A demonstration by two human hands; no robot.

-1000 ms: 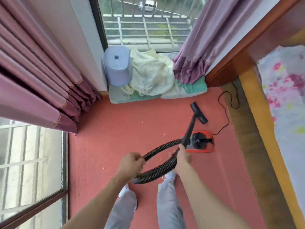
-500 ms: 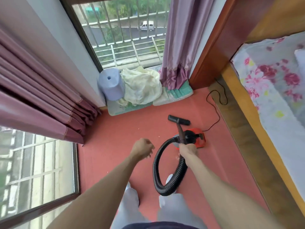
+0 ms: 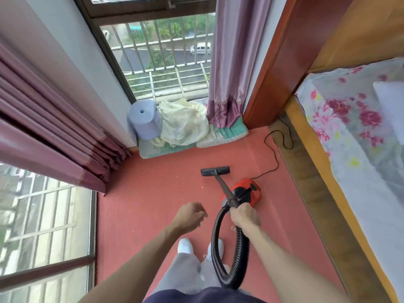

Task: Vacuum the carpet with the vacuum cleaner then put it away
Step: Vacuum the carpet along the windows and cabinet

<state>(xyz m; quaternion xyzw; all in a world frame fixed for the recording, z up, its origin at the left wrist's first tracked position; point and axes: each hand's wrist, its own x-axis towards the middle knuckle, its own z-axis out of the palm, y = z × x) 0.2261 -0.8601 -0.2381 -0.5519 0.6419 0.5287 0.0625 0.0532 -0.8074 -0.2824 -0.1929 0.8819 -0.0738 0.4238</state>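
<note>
A small red vacuum cleaner (image 3: 248,191) sits on the salmon-red carpet (image 3: 153,193) ahead of my feet. Its black ribbed hose (image 3: 218,254) loops down past my legs. My right hand (image 3: 244,216) grips the top of the black wand (image 3: 224,186), whose floor nozzle (image 3: 215,171) lies flat on the carpet in front. My left hand (image 3: 190,216) hangs free to the left of the hose, fingers loosely curled, holding nothing.
A black power cord (image 3: 276,154) runs from the vacuum toward the bed corner. A bed with a floral sheet (image 3: 349,132) in a wooden frame fills the right. By the window lie folded mats (image 3: 223,133), a cream cloth (image 3: 183,123) and a blue paper roll (image 3: 144,119). Purple curtains (image 3: 54,132) hang at left.
My left hand has let go of the hose and moved aside. The nozzle swung from angled right to lying flat ahead on the carpet, and the view tilted up.
</note>
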